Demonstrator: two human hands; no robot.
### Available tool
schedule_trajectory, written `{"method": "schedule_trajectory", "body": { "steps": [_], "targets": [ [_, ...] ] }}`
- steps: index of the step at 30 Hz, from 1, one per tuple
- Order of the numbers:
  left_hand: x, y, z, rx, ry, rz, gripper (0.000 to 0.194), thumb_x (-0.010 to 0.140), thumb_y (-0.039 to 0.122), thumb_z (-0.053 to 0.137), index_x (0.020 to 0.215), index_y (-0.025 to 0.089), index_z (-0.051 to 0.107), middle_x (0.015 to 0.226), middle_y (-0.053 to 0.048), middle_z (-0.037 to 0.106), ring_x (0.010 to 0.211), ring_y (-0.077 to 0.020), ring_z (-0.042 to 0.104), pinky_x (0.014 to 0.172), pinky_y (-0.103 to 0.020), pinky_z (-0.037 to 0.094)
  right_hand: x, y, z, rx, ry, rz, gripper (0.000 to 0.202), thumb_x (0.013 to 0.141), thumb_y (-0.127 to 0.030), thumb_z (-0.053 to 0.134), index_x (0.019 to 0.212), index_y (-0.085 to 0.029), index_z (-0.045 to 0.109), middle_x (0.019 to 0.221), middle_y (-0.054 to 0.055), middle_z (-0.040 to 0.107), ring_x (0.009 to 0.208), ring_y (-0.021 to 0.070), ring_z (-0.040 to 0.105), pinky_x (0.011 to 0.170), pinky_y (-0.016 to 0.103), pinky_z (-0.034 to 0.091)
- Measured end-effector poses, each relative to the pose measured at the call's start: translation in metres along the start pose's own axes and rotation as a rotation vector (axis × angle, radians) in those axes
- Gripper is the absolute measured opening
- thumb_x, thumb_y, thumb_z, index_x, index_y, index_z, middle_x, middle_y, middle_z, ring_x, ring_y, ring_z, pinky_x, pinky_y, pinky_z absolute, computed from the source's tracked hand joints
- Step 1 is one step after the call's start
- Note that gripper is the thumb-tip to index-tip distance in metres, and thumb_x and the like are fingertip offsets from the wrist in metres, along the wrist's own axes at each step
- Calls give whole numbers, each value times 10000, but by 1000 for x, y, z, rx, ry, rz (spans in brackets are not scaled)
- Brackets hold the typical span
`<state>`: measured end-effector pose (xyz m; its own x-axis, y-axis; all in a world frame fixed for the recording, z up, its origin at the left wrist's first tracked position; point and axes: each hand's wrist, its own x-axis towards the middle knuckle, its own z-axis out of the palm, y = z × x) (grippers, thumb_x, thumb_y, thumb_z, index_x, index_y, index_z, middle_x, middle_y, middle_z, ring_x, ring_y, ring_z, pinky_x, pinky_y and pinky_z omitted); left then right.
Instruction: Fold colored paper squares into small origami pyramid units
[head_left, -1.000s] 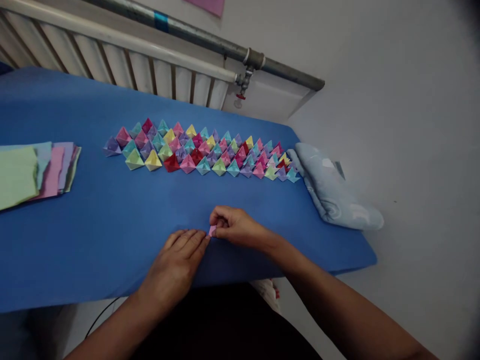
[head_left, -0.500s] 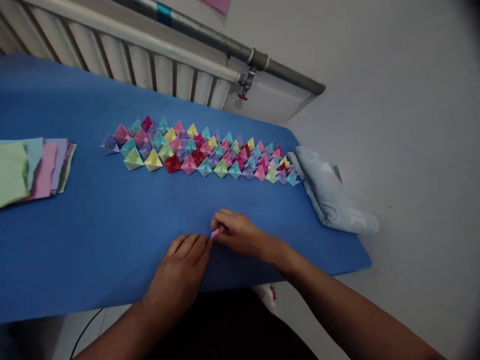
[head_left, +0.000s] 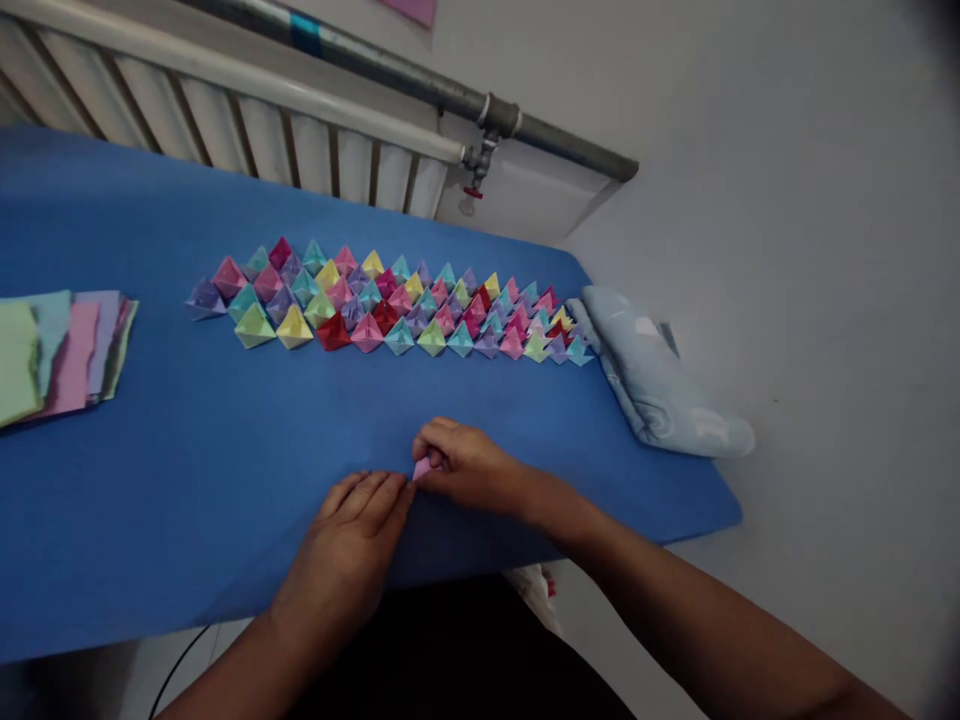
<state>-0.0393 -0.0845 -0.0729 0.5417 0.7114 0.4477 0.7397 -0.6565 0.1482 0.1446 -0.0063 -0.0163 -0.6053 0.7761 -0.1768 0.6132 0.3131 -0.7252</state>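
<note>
A small pink piece of folded paper (head_left: 421, 467) shows between my two hands near the front of the blue table. My right hand (head_left: 465, 460) pinches it, with the fingers curled round so that most of the paper is hidden. On its left side, my left hand (head_left: 360, 530) rests palm down, its fingers close together and the tips at the paper's edge. Whether the left fingers grip the paper cannot be made out. Beyond the hands lie several rows of folded paper boats (head_left: 367, 333) in pink, yellow, green, purple, red and turquoise.
Stacks of coloured paper sheets (head_left: 71, 360) lie at the table's left. A folded light-blue cloth (head_left: 645, 370) sits at the right end of the blue table (head_left: 187, 480). Behind the table run a white radiator (head_left: 262, 130) and a metal pipe (head_left: 412, 75) with a red-handled valve (head_left: 473, 192).
The view has shifted slightly. A little more of the pink paper shows at the right fingertips; both hands otherwise keep nearly the same pose.
</note>
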Motion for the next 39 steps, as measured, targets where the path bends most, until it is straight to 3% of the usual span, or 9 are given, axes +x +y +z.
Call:
{"method": "schedule_trajectory", "body": {
  "steps": [5, 12, 17, 22, 29, 39],
  "targets": [
    [-1, -2, 1, 15, -9, 31, 441, 864, 19, 346, 1246, 89, 554, 1168, -134, 653, 1057, -274, 586, 933, -456, 425, -1, 6, -2, 108, -5, 43, 165, 756, -42, 590, 812, -185, 531, 763, -49, 486, 663, 83, 464, 645, 210, 394],
    [1, 0, 0, 27, 22, 28, 413, 912, 48, 305, 1216, 93, 582, 1151, -142, 659, 1041, -264, 591, 911, -451, 436, 2, 1, -2, 67, 12, 63, 212, 698, 21, 574, 748, -178, 519, 738, -54, 465, 640, 79, 443, 637, 213, 372],
    [0, 1, 0, -8, 3, -10, 399, 925, 74, 326, 1222, 117, 589, 1166, -135, 655, 1067, -264, 586, 931, -452, 433, 3, 2, -3, 171, -6, 111, 231, 684, 26, 551, 784, -181, 529, 748, -54, 474, 642, 79, 462, 616, 203, 379],
    [-1, 1, 1, -12, -18, -9, 388, 933, 98, 345, 1244, 119, 575, 1196, -144, 637, 1083, -272, 571, 937, -460, 426, 2, 0, 3, 17, 59, 50, 198, 684, 13, 531, 732, -178, 517, 744, -44, 477, 662, 93, 445, 654, 232, 367],
    [-1, 1, 1, -10, -37, -14, 408, 915, 68, 342, 1252, 123, 565, 1200, -135, 630, 1087, -266, 553, 938, -457, 420, -10, 11, 4, 241, 172, 164, 159, 710, -60, 577, 781, -189, 518, 693, -67, 467, 594, 76, 459, 586, 204, 395],
    [-1, 0, 1, -22, -24, -11, 393, 931, 88, 335, 1244, 125, 569, 1188, -128, 635, 1068, -267, 555, 914, -456, 438, -10, 10, 4, 82, 171, 146, 179, 713, -23, 590, 761, -186, 537, 720, -58, 472, 633, 85, 453, 634, 226, 364]
  ]
}}
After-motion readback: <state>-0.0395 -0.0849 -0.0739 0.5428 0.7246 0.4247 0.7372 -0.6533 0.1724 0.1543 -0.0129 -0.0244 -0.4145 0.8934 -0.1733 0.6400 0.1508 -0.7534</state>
